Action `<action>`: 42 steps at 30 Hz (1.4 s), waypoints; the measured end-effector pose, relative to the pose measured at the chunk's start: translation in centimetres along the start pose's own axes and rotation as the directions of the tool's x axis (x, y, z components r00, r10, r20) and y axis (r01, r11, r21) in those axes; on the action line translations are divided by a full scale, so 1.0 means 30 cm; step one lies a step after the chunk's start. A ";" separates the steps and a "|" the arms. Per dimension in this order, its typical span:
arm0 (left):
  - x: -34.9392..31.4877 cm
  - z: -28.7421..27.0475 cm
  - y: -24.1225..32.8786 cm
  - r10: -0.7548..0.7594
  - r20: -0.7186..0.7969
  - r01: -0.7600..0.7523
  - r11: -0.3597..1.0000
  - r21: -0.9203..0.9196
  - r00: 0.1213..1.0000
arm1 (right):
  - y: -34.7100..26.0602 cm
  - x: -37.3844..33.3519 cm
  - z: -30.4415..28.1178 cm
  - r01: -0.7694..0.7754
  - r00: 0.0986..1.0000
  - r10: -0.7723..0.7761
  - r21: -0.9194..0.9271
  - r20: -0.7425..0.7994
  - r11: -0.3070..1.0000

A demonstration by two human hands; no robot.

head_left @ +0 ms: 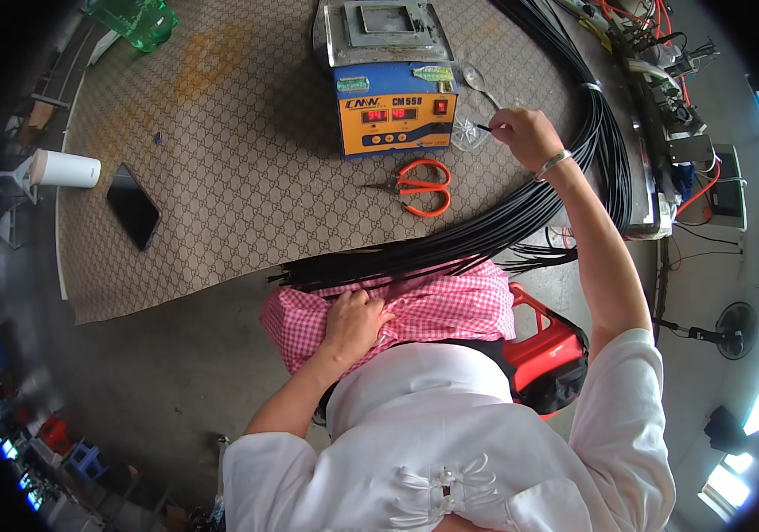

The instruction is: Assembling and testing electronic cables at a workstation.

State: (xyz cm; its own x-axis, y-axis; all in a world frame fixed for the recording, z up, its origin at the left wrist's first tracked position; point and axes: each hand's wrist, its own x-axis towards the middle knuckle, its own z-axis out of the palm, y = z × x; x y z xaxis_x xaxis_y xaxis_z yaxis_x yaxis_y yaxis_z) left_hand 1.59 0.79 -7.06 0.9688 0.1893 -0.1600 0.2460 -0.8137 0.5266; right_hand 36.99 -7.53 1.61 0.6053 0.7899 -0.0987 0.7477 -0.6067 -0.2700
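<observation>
Right grip [525,137] pinches small dark piece [484,127], long axis roughly sideways, tip left by clear plastic bag [466,138] on counter [246,160]; left grip [354,324], hold unclear, on checked cloth [468,306] nearer black cable ends [295,275].

Black cables [503,222] along the near edge of the bench [246,168] look plastic, smooth, faintly glossy; the phone [134,206] by its left edge is glossy; the scissor handles [419,186] are shiny orange plastic; the pink checked cloth [463,301] is matt and creased.
</observation>
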 end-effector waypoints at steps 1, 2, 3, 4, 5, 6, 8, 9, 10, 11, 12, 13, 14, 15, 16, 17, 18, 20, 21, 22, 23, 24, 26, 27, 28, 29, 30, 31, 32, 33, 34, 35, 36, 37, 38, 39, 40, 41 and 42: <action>-0.005 0.004 0.006 0.005 0.039 -0.005 1.000 -0.008 0.999 | 0.006 -0.006 -0.010 0.015 1.000 -0.013 0.072 -0.019 0.997; -0.017 0.005 0.017 0.017 0.020 -0.015 0.998 -0.058 1.000 | 0.011 -0.015 -0.023 0.031 0.999 -0.026 0.143 -0.038 0.989; -0.028 -0.004 0.034 0.007 0.019 -0.006 0.998 -0.069 1.000 | 0.004 -0.020 -0.039 0.049 0.998 -0.037 0.213 -0.059 0.976; -0.040 -0.014 0.051 -0.003 0.017 0.005 0.997 -0.079 1.000 | -0.005 -0.027 -0.057 0.012 0.999 0.000 0.293 -0.043 0.956; -0.052 -0.016 0.062 -0.014 0.016 0.016 0.996 -0.090 1.000 | -0.017 -0.036 -0.081 -0.025 0.999 0.036 0.370 -0.024 0.929; -0.058 -0.010 0.067 0.010 -0.061 -0.016 0.995 -0.095 0.998 | -0.029 -0.040 -0.106 -0.062 0.997 0.071 0.443 -0.004 0.895; -0.045 -0.008 0.058 -0.010 -0.170 -0.018 0.987 -0.161 0.985 | -0.043 -0.031 -0.134 -0.018 0.999 0.035 0.491 -0.026 0.871; -0.037 -0.014 0.054 -0.023 -0.224 -0.021 0.981 -0.193 0.974 | -0.053 -0.024 -0.146 0.006 0.999 0.016 0.514 -0.038 0.858; -0.021 -0.027 0.055 -0.025 -0.290 -0.027 0.985 -0.173 0.957 | -0.068 -0.017 -0.160 0.018 0.999 0.008 0.499 -0.051 0.867; -0.010 -0.029 0.054 -0.019 -0.306 -0.036 0.984 -0.175 0.952 | -0.088 -0.007 -0.175 0.031 0.998 0.000 0.482 -0.063 0.875; -0.002 -0.031 0.051 -0.018 -0.324 -0.042 0.983 -0.176 0.946 | -0.108 0.008 -0.184 0.047 0.997 -0.013 0.467 -0.076 0.883; 0.007 -0.031 0.047 -0.016 -0.341 -0.048 0.983 -0.177 0.940 | -0.122 0.026 -0.190 0.098 0.991 -0.051 0.433 -0.120 0.896; 0.004 -0.011 0.042 -0.010 -0.328 -0.055 0.981 -0.188 0.945 | -0.135 0.046 -0.196 0.148 0.983 -0.090 0.396 -0.163 0.906; 0.003 -0.002 0.043 -0.010 -0.334 -0.059 0.979 -0.197 0.942 | -0.147 0.066 -0.202 0.195 0.971 -0.128 0.357 -0.203 0.914; 0.002 0.004 0.045 -0.010 -0.341 -0.064 0.976 -0.207 0.940 | -0.165 0.087 -0.212 0.225 0.962 -0.156 0.323 -0.225 0.919; 0.000 0.006 0.045 -0.011 -0.347 -0.069 0.974 -0.217 0.938 | -0.187 0.108 -0.225 0.254 0.952 -0.185 0.288 -0.245 0.923; -0.002 0.000 0.046 -0.021 -0.345 -0.063 0.971 -0.229 0.938 | -0.201 0.125 -0.233 0.279 0.941 -0.212 0.252 -0.264 0.927; 0.002 -0.010 0.049 -0.056 -0.368 -0.050 0.961 -0.273 0.928 | -0.208 0.177 -0.232 0.355 0.911 -0.280 0.230 -0.302 0.906; 0.004 -0.014 0.050 -0.074 -0.378 -0.044 0.954 -0.295 0.923 | -0.210 0.202 -0.229 0.390 0.895 -0.313 0.218 -0.319 0.895; 0.007 -0.019 0.049 -0.087 -0.374 -0.040 0.947 -0.319 0.924 | -0.213 0.222 -0.225 0.377 0.900 -0.302 0.212 -0.315 0.901; 0.009 -0.025 0.050 -0.088 -0.374 -0.044 0.942 -0.331 0.923 | -0.216 0.244 -0.222 0.391 0.891 -0.323 0.176 -0.319 0.904; 0.009 -0.030 0.052 -0.091 -0.372 -0.046 0.938 -0.344 0.924 | -0.221 0.265 -0.217 0.403 0.883 -0.344 0.141 -0.320 0.904; 0.013 -0.037 0.054 -0.092 -0.380 -0.056 0.930 -0.362 0.920 | -0.239 0.298 -0.210 0.374 0.896 -0.330 0.106 -0.298 0.921; 0.015 -0.037 0.054 -0.096 -0.386 -0.062 0.924 -0.378 0.918 | -0.248 0.310 -0.205 0.349 0.905 -0.311 0.089 -0.290 0.933; 0.018 -0.036 0.053 -0.099 -0.391 -0.069 0.917 -0.394 0.915 | -0.256 0.322 -0.199 0.324 0.914 -0.292 0.071 -0.283 0.943; 0.019 -0.036 0.053 -0.102 -0.397 -0.076 0.909 -0.409 0.912 | -0.260 0.332 -0.194 0.298 0.922 -0.273 0.052 -0.276 0.953; 0.020 -0.031 0.051 -0.112 -0.395 -0.072 0.904 -0.421 0.912 | -0.258 0.343 -0.187 0.299 0.921 -0.276 0.044 -0.274 0.953; 0.020 -0.030 0.050 -0.115 -0.394 -0.069 0.903 -0.425 0.912 | -0.254 0.353 -0.179 0.299 0.921 -0.279 0.035 -0.273 0.954; 0.021 -0.030 0.049 -0.119 -0.393 -0.067 0.901 -0.428 0.912 | -0.252 0.361 -0.173 0.299 0.920 -0.281 0.027 -0.272 0.954; 0.022 -0.031 0.048 -0.123 -0.391 -0.064 0.900 -0.432 0.912 | -0.252 0.367 -0.168 0.298 0.922 -0.279 0.030 -0.267 0.954; 0.023 -0.035 0.048 -0.120 -0.396 -0.068 0.900 -0.431 0.910 | -0.252 0.372 -0.165 0.296 0.924 -0.277 0.033 -0.263 0.955; 0.025 -0.040 0.048 -0.118 -0.401 -0.073 0.900 -0.430 0.909 | -0.252 0.376 -0.162 0.294 0.926 -0.275 0.036 -0.259 0.955; 0.027 -0.043 0.047 -0.115 -0.406 -0.077 0.900 -0.429 0.906 | -0.254 0.378 -0.163 0.294 0.927 -0.278 0.029 -0.252 0.955; 0.027 -0.041 0.046 -0.118 -0.403 -0.074 0.900 -0.430 0.908 | -0.257 0.379 -0.164 0.294 0.928 -0.280 0.022 -0.245 0.955; 0.028 -0.037 0.044 -0.120 -0.400 -0.071 0.899 -0.432 0.909 | -0.258 0.380 -0.164 0.295 0.929 -0.283 0.015 -0.239 0.955; 0.028 -0.035 0.042 -0.122 -0.397 -0.068 0.899 -0.433 0.910 | -0.258 0.383 -0.164 0.289 0.932 -0.280 0.009 -0.232 0.957; 0.028 -0.032 0.041 -0.123 -0.397 -0.068 0.898 -0.434 0.910 | -0.258 0.386 -0.163 0.284 0.934 -0.276 0.002 -0.226 0.959; 0.029 -0.030 0.039 -0.123 -0.397 -0.069 0.898 -0.435 0.909 | -0.258 0.388 -0.162 0.278 0.937 -0.272 -0.005 -0.219 0.960; 0.028 -0.029 0.038 -0.122 -0.397 -0.070 0.897 -0.436 0.910 | -0.258 0.389 -0.162 0.277 0.937 -0.273 -0.012 -0.217 0.961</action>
State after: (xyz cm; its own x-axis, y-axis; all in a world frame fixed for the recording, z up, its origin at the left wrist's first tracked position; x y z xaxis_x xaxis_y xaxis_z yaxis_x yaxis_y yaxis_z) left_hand 2.71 0.50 -5.88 0.8632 0.4900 0.1214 0.1667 -0.5039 0.8475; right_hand 39.60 5.96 7.21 0.4220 0.8867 0.1887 0.8895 -0.3648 -0.2751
